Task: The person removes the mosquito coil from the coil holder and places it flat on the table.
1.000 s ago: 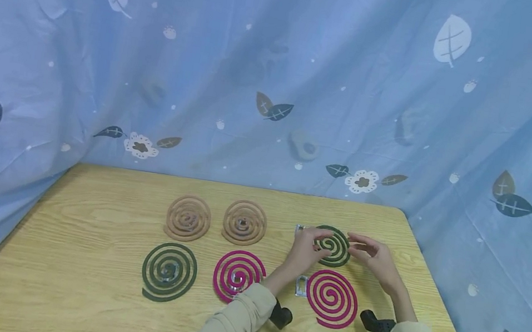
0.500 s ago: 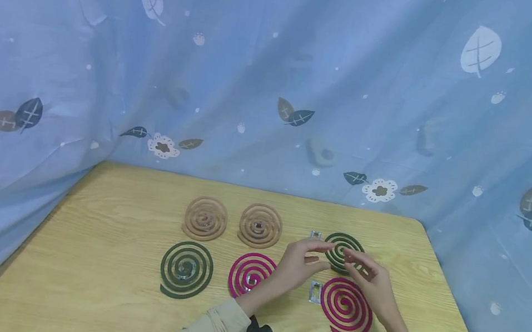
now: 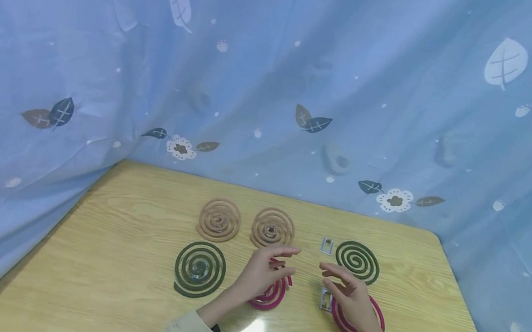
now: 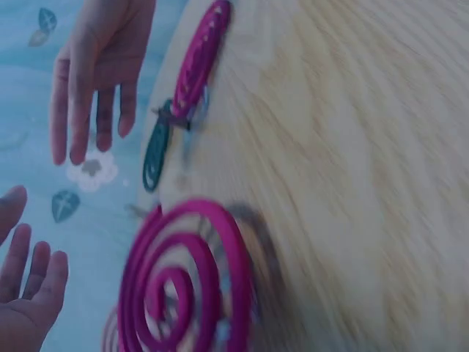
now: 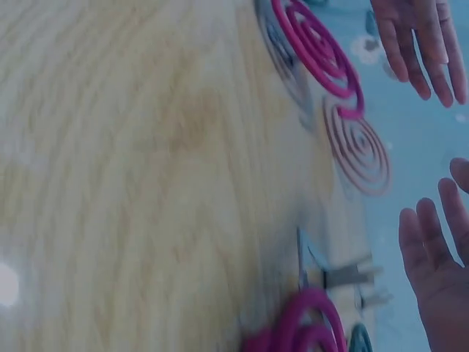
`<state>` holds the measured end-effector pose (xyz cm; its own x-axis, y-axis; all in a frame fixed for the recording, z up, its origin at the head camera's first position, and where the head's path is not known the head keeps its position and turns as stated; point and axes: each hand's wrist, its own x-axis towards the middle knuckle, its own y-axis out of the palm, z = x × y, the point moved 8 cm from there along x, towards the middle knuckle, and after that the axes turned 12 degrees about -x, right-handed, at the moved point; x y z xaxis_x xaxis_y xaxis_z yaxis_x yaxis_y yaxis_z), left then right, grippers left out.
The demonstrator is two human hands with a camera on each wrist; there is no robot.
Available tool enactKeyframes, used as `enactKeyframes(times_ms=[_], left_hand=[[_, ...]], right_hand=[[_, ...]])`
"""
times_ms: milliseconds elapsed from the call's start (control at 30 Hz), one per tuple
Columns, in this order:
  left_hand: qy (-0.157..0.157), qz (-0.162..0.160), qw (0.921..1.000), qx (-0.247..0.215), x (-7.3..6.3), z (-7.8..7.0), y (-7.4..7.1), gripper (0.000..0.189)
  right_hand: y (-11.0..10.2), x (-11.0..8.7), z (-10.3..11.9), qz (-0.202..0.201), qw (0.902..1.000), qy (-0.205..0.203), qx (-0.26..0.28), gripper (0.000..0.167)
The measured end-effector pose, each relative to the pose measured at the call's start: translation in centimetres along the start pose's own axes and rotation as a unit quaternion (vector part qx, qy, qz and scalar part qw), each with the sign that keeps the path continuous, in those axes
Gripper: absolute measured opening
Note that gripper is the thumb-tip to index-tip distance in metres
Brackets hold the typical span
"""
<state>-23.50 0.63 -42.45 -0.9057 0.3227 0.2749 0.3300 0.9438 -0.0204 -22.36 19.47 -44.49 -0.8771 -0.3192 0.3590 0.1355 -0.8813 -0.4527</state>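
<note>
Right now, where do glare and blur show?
Head view: white glare on the table near the bottom edge; left wrist view: dim and bluish, wood grain smeared; right wrist view: the lowest magenta coil blurred, a small glare spot far left.

Printed cloth round a table suggests a booth.

Leaf-printed blue curtain behind wooden table

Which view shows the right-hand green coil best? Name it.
Head: the green coil lies in plain view, its spiral clear. The left wrist view shows it small and foreshortened; the right wrist view, only a piece at the bottom.
</note>
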Motion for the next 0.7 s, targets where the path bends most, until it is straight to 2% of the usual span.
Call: enactKeyframes(times_ms=[200, 400, 500, 700], left_hand=[[-0.006, -0.023, 0.9995, -0.018, -1.6, 0.8, -2.8, 0.038], [-0.006, -0.053, 0.9986, -0.007, -3.5, 1.9, -5.1, 0.04], [-0.009, -0.056, 0.9983, 0.013, -4.3, 2.2, -5.9, 0.042], [-0.024, -0.036, 0.9963, 0.074, -5.3, 2.8, -6.5, 0.047]], right_hand=[[1.8, 0.2, 0.2, 0.037, 0.9989, 0.01, 0.026, 0.033], [3.2, 0.7, 0.5, 0.073, 0.9964, -0.009, 0.043, 0.034], [4.0, 0.8, 0.8, 0.092, 0.9945, -0.027, 0.043, 0.037], [5.5, 0.7, 1.0, 0.114, 0.9913, -0.05, 0.045, 0.044]])
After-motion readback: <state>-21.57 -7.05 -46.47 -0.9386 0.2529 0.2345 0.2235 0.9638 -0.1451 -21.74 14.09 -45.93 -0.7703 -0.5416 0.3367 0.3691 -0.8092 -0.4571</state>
